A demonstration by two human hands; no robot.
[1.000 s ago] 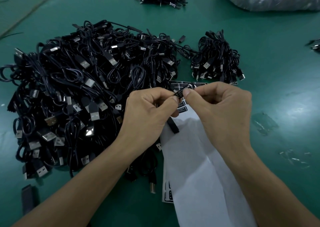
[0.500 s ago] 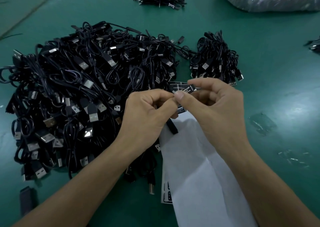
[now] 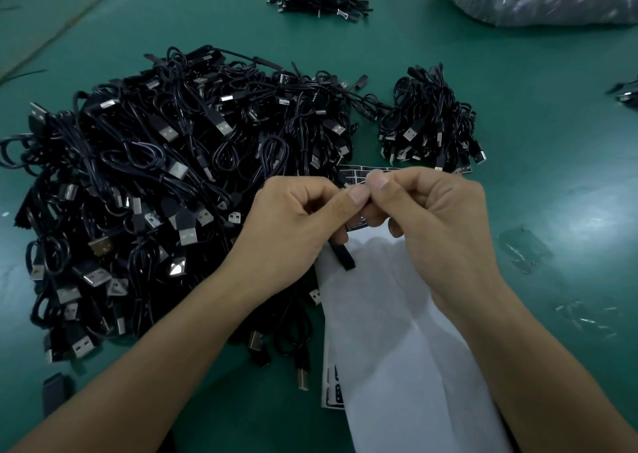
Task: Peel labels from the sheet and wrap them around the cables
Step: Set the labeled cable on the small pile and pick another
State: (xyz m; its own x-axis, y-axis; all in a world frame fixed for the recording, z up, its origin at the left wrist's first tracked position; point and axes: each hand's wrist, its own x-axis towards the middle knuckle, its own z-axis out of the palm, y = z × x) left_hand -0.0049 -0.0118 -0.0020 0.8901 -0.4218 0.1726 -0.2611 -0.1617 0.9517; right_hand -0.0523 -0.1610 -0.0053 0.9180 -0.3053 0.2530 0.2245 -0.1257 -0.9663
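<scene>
- Head view: since half a second ago, your left hand (image 3: 293, 217) and right hand (image 3: 438, 217) had drawn together until the thumbs met. The left pinched the cable (image 3: 341, 255) and the right pinched the label (image 3: 359, 225) onto it.
- The label had stood above your fingertips; only a corner showed below your right fingers. The wrap was probably being pressed shut.
- The cable's plug hung over the sheet (image 3: 397, 331), beside the pile (image 3: 172, 176).
- Hidden by your fingers: the wrap joint and the label's alignment.
</scene>
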